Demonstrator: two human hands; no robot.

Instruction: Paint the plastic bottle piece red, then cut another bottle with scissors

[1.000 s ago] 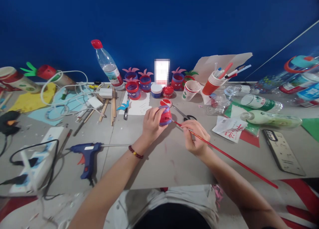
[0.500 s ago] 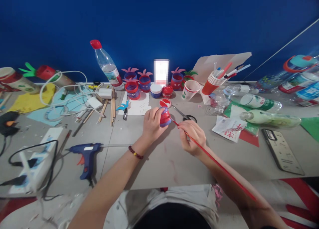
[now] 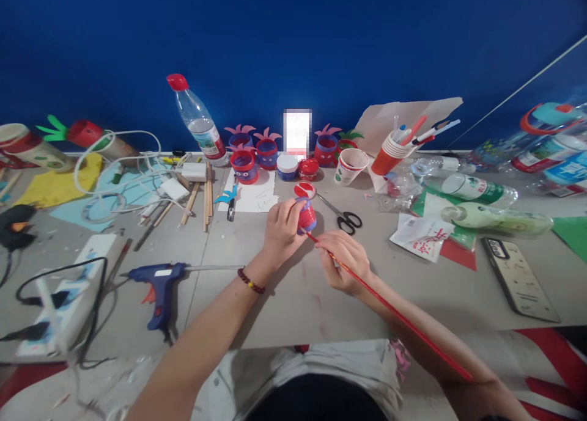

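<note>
No word or number can be read with certainty. Large red characters stand on a white packet (image 3: 422, 237), slanted and too blurred to make out. White characters on a blue bottle label (image 3: 568, 169) are likewise unclear, as is the lettering on a green bottle label (image 3: 488, 190). Handwriting on a white sheet (image 3: 257, 192) is too faint to decipher.

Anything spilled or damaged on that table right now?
Yes: faint reddish smears mark the grey tabletop near its front edge, possibly stray paint. Farther right, a clear plastic container looks crumpled, as if squashed.
</note>
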